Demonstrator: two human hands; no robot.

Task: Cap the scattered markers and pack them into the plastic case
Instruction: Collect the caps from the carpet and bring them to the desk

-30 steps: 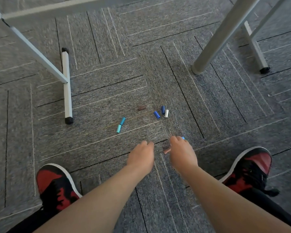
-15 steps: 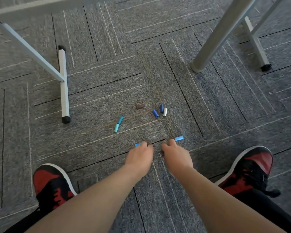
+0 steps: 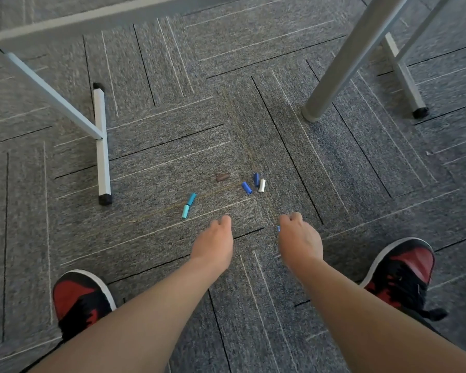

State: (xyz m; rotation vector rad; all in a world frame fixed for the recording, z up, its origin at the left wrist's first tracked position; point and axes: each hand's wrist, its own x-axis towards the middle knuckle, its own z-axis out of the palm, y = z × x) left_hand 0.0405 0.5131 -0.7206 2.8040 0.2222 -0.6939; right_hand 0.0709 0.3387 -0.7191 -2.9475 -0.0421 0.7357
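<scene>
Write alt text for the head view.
Left hand and right hand, curled, reach toward marker caps scattered on grey carpet: brown cap, dark blue caps, white cap, teal caps. A blue sliver shows beside the right hand; red-and-black shoes and table legs frame them.

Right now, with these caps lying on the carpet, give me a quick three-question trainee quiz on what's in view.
1. True or false: a blue sliver shows at the right hand's edge.
2. How many loose caps lie on the carpet?
3. Which cap lies farthest left: A white cap, B brown cap, C pale turquoise cap?
Key: 1 true; 2 six; 3 C.
</scene>
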